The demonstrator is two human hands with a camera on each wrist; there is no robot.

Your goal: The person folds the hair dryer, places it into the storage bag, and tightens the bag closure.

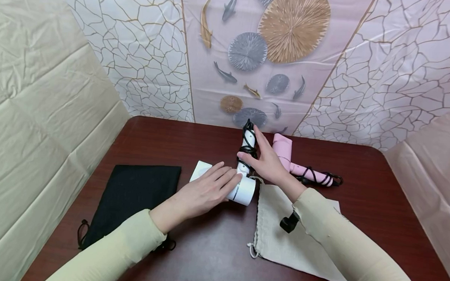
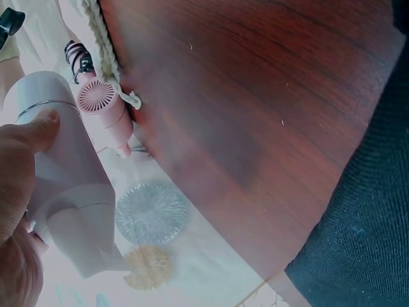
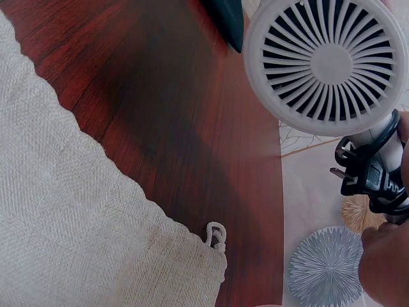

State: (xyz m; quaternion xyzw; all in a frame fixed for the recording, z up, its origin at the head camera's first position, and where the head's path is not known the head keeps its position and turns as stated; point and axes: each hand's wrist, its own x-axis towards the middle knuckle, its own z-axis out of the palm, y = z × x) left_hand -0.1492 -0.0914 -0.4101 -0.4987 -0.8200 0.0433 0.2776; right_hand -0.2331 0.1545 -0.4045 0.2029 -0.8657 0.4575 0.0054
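A white hair dryer is held between both hands over the middle of the table, its handle pointing toward the back wall. My left hand grips the barrel, fingers across the top; in the left wrist view the thumb presses its near side. Around the handle, wrapped in black cord, my right hand holds with thumb and fingers on opposite sides. The right wrist view shows the dryer's round vent grille and the black plug tucked in the cord.
A pink hair dryer with wrapped cord lies behind the right hand. Under the right forearm lies a beige drawstring bag. A black drawstring bag lies on the left of the dark wooden table. Cloth hangings stand behind.
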